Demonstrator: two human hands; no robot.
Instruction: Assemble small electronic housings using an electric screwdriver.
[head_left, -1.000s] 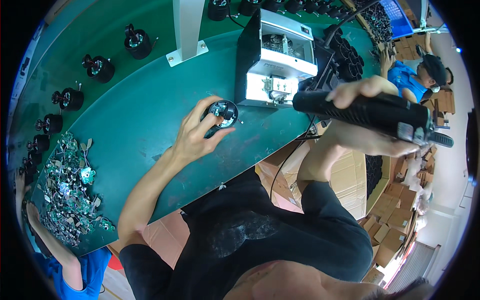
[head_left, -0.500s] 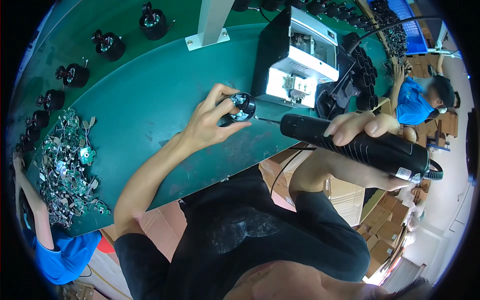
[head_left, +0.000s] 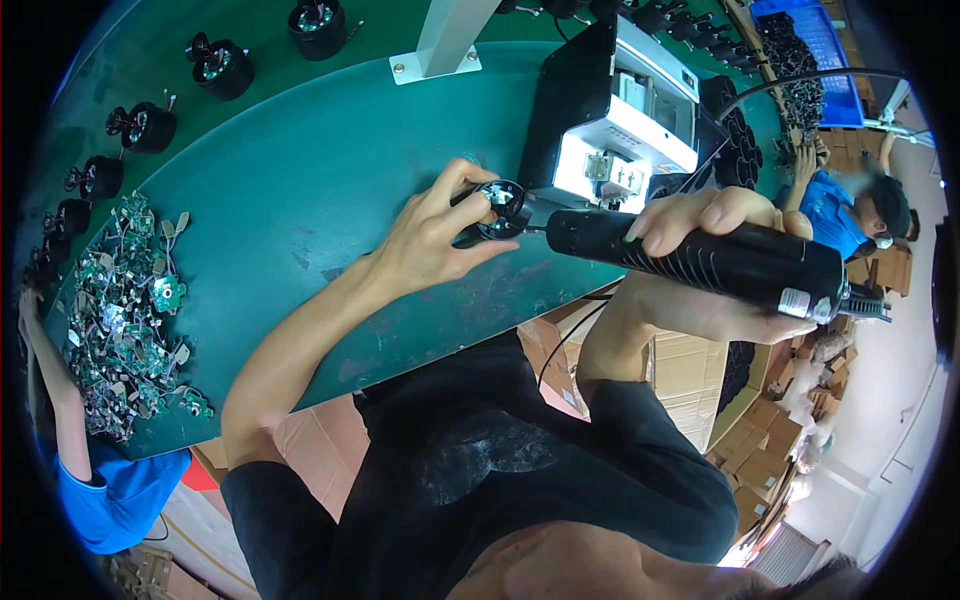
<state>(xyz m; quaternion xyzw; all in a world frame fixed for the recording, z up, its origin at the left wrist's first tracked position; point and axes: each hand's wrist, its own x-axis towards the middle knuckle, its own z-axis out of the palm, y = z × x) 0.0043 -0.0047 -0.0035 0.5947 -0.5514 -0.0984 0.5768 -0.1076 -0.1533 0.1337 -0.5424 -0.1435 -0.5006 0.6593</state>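
Driving one black electric screwdriver (head_left: 700, 262) into one small round motor (head_left: 497, 208) on the green bench (head_left: 300, 190).
Left hand (head_left: 425, 245), fingers clenched around the motor, pins it near the bench's front edge; right hand (head_left: 715, 270) wraps the screwdriver, held level, its tip hidden at the motor.

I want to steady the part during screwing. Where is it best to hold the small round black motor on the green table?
Probably by the rim of the round black motor, from the left, as the left hand does. The electric screwdriver in the right hand comes from the right, so its face should stay free.
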